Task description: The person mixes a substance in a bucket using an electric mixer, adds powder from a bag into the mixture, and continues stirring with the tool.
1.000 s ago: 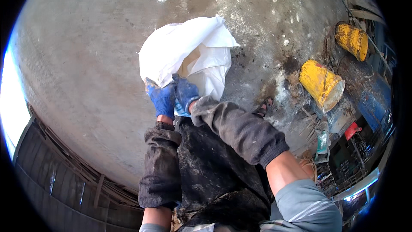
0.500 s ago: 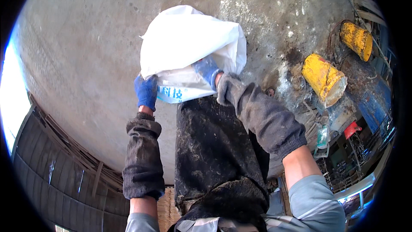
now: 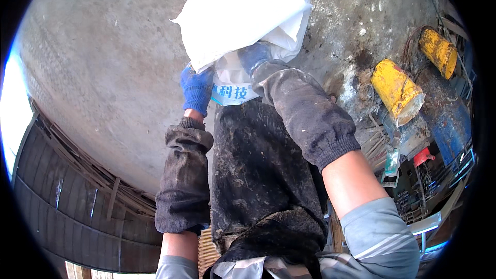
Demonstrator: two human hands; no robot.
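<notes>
A large white plastic sack (image 3: pixel 240 18) with blue print on its lower part is held up in front of my body, above the concrete floor. My left hand (image 3: pixel 197 87), in a blue knitted glove, is closed on the sack's left edge. My right hand (image 3: pixel 253 57), in a blue glove too, reaches into the fold at the sack's opening. Its fingers are hidden by the white plastic. Dark, dirty sleeve covers wrap both forearms, and a stained black apron (image 3: pixel 258 170) hangs below the sack.
Two yellow, dirt-caked cylinders (image 3: pixel 397 92) lie at the right, beside a rusty blue metal piece (image 3: pixel 448 124). A green-handled tool (image 3: pixel 391 163) and a red object (image 3: pixel 423 157) are below them. Concrete floor (image 3: pixel 113 62) with white powder spots spreads around. Wooden strips (image 3: pixel 93 160) run along the lower-left wall.
Both hands and the sack have moved up and slightly right in the view, away from my body. The sack's top has shifted and more of the blue print shows.
</notes>
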